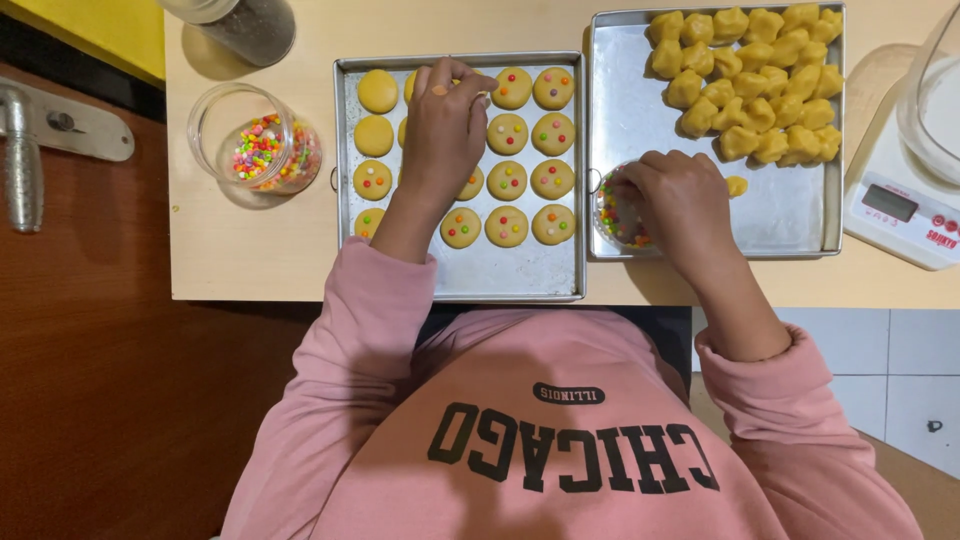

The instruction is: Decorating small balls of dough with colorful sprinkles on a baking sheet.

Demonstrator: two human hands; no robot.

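Left hand (445, 125) stretched over the left baking tray (470, 275), fingers curled down onto a flat round dough disc in the upper rows, pinching something too small to make out. Dough discs (507, 178) lined up in rows on that tray, most dotted with coloured sprinkles, a few at the upper left plain. Right hand (680, 200) loosely curled, fingertips dipped in a small clear bowl of sprinkles (618, 215) sitting at the left edge of the right tray (630, 110); whether anything is gripped there, cannot tell. Heap of unshaped dough lumps (755, 85) in that tray's far right corner. Glass jar of sprinkles (258, 150) lying on the bench (250, 260) left of the trays; white kitchen scale (900, 205) at far right
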